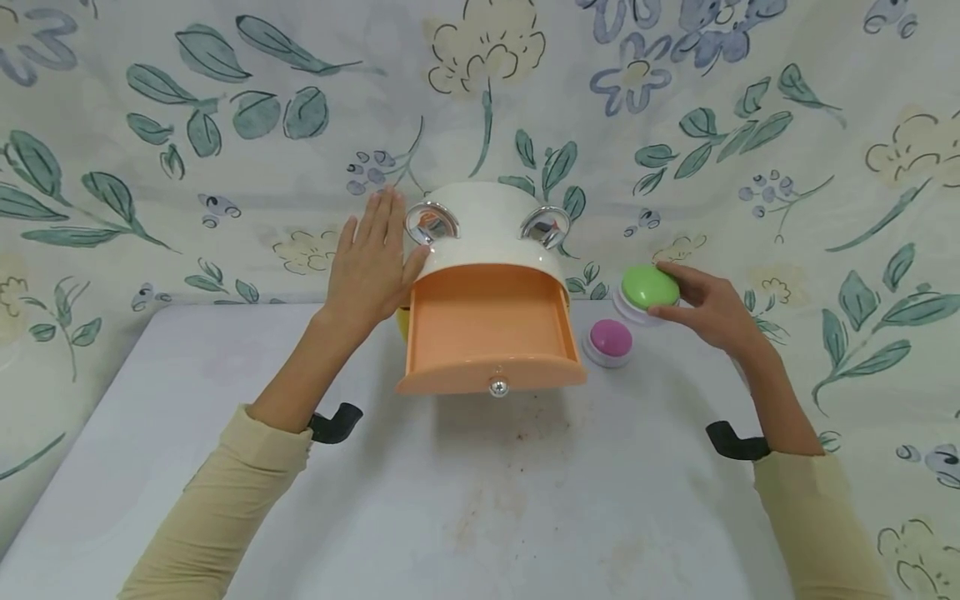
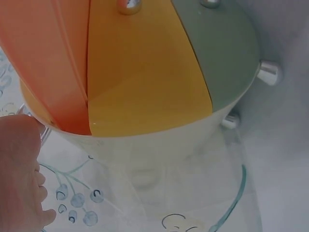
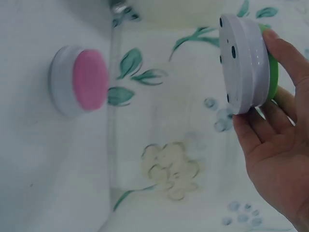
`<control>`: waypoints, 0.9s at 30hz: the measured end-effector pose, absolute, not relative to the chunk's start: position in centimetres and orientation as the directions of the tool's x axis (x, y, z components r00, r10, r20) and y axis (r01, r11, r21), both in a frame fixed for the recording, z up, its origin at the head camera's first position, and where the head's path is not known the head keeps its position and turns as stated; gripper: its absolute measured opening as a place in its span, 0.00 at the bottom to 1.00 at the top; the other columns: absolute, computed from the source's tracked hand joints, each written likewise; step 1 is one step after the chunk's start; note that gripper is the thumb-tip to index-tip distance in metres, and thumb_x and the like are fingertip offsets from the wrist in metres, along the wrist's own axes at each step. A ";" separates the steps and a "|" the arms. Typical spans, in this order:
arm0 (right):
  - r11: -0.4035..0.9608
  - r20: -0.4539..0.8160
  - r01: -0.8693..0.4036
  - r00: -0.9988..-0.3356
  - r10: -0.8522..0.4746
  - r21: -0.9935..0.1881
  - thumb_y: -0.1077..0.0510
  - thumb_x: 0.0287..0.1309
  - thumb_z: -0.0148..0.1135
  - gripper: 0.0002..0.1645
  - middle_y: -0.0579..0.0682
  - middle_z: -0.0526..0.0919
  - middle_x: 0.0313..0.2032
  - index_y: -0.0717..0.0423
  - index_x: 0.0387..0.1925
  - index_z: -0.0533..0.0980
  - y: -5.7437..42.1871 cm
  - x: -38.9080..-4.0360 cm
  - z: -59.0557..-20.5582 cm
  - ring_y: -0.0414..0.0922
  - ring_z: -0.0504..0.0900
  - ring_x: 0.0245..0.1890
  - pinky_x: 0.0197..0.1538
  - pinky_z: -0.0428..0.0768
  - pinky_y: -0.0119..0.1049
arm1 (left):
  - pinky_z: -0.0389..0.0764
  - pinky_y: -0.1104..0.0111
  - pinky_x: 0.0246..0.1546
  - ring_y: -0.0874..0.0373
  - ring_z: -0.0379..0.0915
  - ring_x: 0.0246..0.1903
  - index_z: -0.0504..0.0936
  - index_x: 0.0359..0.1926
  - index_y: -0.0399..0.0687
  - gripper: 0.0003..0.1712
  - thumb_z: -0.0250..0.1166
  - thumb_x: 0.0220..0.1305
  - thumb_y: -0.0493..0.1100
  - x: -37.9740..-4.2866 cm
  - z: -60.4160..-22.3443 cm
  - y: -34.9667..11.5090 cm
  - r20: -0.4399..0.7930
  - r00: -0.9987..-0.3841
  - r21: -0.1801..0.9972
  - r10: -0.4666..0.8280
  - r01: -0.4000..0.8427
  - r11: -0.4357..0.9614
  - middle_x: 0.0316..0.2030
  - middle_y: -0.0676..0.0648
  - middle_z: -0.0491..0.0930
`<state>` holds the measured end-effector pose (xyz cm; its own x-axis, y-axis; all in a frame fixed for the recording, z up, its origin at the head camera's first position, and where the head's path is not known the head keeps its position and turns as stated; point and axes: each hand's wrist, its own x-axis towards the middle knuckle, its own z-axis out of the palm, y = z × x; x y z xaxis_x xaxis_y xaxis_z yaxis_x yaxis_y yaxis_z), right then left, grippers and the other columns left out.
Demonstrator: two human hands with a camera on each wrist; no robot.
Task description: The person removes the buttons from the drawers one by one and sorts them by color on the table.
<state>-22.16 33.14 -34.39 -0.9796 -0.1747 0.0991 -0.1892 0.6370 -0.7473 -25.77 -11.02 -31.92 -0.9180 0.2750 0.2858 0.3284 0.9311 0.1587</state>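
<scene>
A small rounded drawer cabinet with a white top and two shiny handles stands at the back of the table. Its top orange drawer is pulled out; below it the left wrist view shows a yellow drawer and a green drawer, both closed. My left hand rests with straight fingers against the cabinet's left side, near a handle. My right hand grips a round white push button with a green top, lifted off the table, its underside showing in the right wrist view.
A similar round button with a pink top sits on the white table, right of the open drawer. Brownish specks and stains mark the table in front. Behind it hangs a floral cloth. Each wrist wears a black strap piece.
</scene>
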 end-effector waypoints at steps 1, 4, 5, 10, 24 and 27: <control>0.644 0.085 -0.171 -0.983 -0.163 -0.746 0.58 0.60 0.71 0.43 0.58 0.65 0.71 0.58 0.73 0.63 33.5 -22.2 -34.7 0.56 0.64 0.71 0.67 0.66 0.49 | 0.36 0.50 0.73 0.47 0.29 0.77 0.36 0.78 0.34 0.44 0.43 0.79 0.57 -25.8 -31.9 -11.0 0.285 -0.918 0.159 0.275 0.328 0.931 0.78 0.38 0.36; 0.662 0.060 -0.143 -0.987 -0.146 -0.736 0.55 0.62 0.70 0.44 0.61 0.63 0.72 0.61 0.74 0.60 34.4 -22.4 -35.8 0.60 0.62 0.71 0.66 0.65 0.54 | 0.36 0.50 0.73 0.47 0.29 0.77 0.36 0.78 0.34 0.44 0.43 0.79 0.57 -25.8 -31.9 -11.1 0.282 -0.919 0.161 0.276 0.329 0.931 0.78 0.38 0.35; 0.665 0.051 -0.134 -0.988 -0.143 -0.735 0.54 0.63 0.69 0.45 0.62 0.63 0.72 0.61 0.74 0.60 34.7 -22.5 -36.3 0.61 0.62 0.71 0.66 0.66 0.55 | 0.36 0.50 0.73 0.47 0.29 0.77 0.36 0.78 0.35 0.44 0.43 0.79 0.57 -25.8 -31.9 -11.1 0.282 -0.919 0.162 0.276 0.329 0.931 0.78 0.38 0.35; 0.669 0.021 -0.102 -0.992 -0.128 -0.736 0.50 0.63 0.69 0.47 0.65 0.61 0.72 0.64 0.74 0.58 36.4 -23.0 -38.7 0.64 0.61 0.70 0.65 0.66 0.58 | 0.37 0.49 0.73 0.47 0.29 0.77 0.36 0.78 0.35 0.44 0.43 0.79 0.57 -25.7 -31.9 -11.2 0.281 -0.919 0.164 0.277 0.330 0.930 0.78 0.39 0.35; 0.753 0.001 0.008 -1.000 0.012 -0.658 0.47 0.65 0.66 0.47 0.72 0.67 0.65 0.71 0.72 0.59 38.8 -23.4 -45.0 0.64 0.69 0.58 0.61 0.68 0.59 | 0.37 0.49 0.73 0.47 0.29 0.77 0.36 0.78 0.35 0.44 0.43 0.79 0.57 -25.8 -31.9 -11.2 0.289 -0.916 0.163 0.279 0.334 0.928 0.78 0.39 0.35; 0.755 -0.014 0.038 -0.999 0.038 -0.655 0.46 0.65 0.65 0.47 0.73 0.66 0.65 0.71 0.72 0.58 39.0 -23.4 -46.1 0.64 0.68 0.58 0.62 0.67 0.59 | 0.37 0.49 0.73 0.47 0.29 0.77 0.35 0.78 0.35 0.44 0.43 0.79 0.58 -25.8 -32.0 -11.1 0.285 -0.916 0.160 0.281 0.334 0.929 0.78 0.39 0.35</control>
